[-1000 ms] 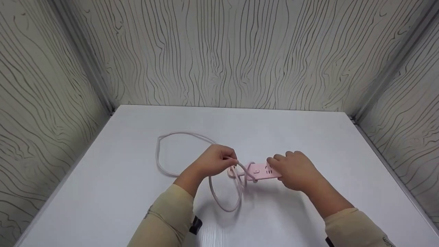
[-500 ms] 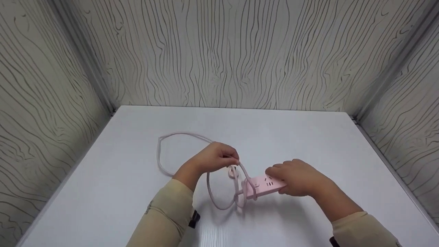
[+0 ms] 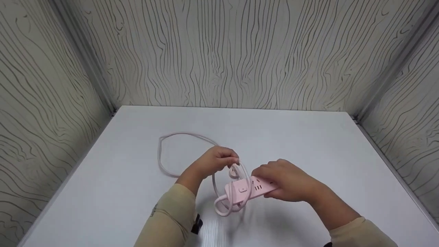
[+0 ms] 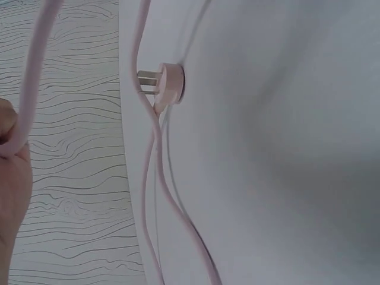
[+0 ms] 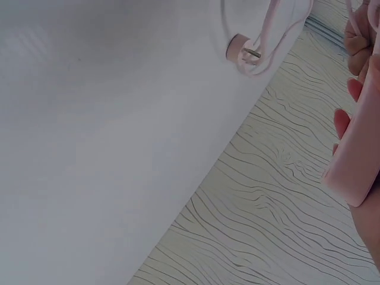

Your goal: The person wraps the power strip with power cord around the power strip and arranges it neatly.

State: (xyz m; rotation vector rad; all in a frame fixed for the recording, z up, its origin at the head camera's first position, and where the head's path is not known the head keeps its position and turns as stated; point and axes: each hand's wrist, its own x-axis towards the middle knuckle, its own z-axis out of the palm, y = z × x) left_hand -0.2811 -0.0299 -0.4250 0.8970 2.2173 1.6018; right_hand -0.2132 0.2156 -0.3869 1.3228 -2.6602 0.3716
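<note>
A pink power strip is held above the table by my right hand, fingers wrapped round its right end. Its pale pink cord loops about the strip's left part, near the switch. My left hand pinches the cord just left of the strip; in the left wrist view that hand shows at the left edge with the cord rising from it. The round plug rests on the table, its metal prongs exposed. In the right wrist view the strip lies along the right palm.
The white table stands between wood-grain patterned walls at the back and sides. A large loop of cord lies on the table left of the hands. Grey metal posts mark the corners.
My right hand has brought the power strip left and nearer to me, tilting it. The cord loop around the strip now sits farther along it. The left hand has hardly moved.
</note>
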